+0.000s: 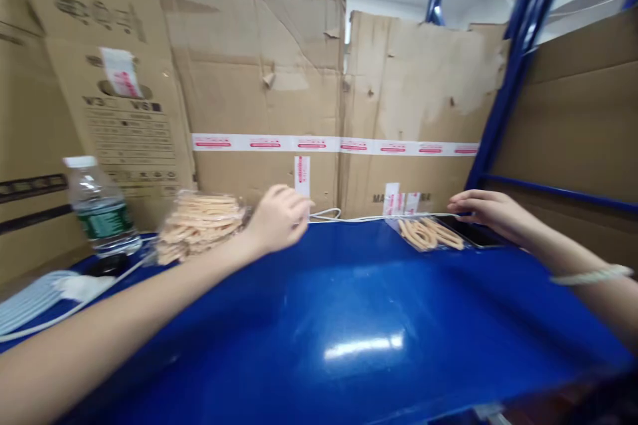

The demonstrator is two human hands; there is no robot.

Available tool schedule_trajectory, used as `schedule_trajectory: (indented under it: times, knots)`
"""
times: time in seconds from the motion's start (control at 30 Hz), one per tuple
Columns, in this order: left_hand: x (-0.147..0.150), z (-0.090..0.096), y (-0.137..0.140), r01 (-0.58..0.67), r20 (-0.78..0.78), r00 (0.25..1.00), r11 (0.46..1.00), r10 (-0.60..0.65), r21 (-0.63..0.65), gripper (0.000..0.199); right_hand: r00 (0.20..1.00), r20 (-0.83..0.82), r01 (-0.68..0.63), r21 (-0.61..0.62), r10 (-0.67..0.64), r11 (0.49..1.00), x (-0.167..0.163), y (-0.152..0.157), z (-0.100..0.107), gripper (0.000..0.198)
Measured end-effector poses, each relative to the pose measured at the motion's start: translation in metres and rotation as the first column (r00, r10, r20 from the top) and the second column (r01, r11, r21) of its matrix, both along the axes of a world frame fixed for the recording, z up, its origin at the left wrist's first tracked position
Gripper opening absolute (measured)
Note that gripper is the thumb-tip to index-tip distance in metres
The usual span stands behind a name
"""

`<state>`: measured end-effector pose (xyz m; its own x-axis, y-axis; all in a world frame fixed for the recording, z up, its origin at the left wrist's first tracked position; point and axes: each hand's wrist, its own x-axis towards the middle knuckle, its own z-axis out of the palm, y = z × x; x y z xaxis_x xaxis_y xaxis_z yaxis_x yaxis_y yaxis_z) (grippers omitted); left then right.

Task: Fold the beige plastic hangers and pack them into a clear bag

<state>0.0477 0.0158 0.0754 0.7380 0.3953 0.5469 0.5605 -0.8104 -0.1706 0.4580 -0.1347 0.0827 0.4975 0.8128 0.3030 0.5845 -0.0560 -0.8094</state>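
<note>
My left hand [282, 219] is above the back of the blue shelf, just right of a pile of clear plastic packets [202, 222] holding beige stick-like pieces. Its fingers are curled inward, and whatever they may hold is hidden. At the right, my right hand [481, 207] has its fingers stretched out with nothing visible in them. Below it is a dark flat object [473, 232] like a phone. Beside that lies a clear packet [428, 234] of beige, curved, cord-like loops. I cannot tell whether my right fingertips touch either thing.
Cardboard sheets [264, 93] with white-and-red tape stand behind the blue shelf surface [339, 305]. At the left are a water bottle [102, 212], a light-blue folded item [34, 295] and a white cable [74, 309]. A blue metal post [513, 73] rises at the right.
</note>
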Motion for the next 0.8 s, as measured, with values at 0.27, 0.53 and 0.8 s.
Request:
schedule_trajectory:
  times: [0.27,0.53,0.8]
  knots:
    - [0.229,-0.058,-0.065,0.281,-0.169,0.928,0.922,-0.332,-0.268,0.041,0.936,0.347,0.147,-0.210,-0.067,0.967,0.032,0.043,-0.032,0.027]
    - [0.292,-0.070,-0.075,0.171,-0.180,0.943,0.871,-0.281,-0.461,0.060,0.844,0.476,-0.065,-0.368,0.248,0.928,0.021,0.055,-0.050,0.026]
    - [0.211,-0.056,-0.054,0.337,-0.254,0.826,0.803,-0.503,-0.492,0.059,0.748,0.510,-0.196,-0.442,0.425,0.875,-0.034,0.046,-0.039,0.023]
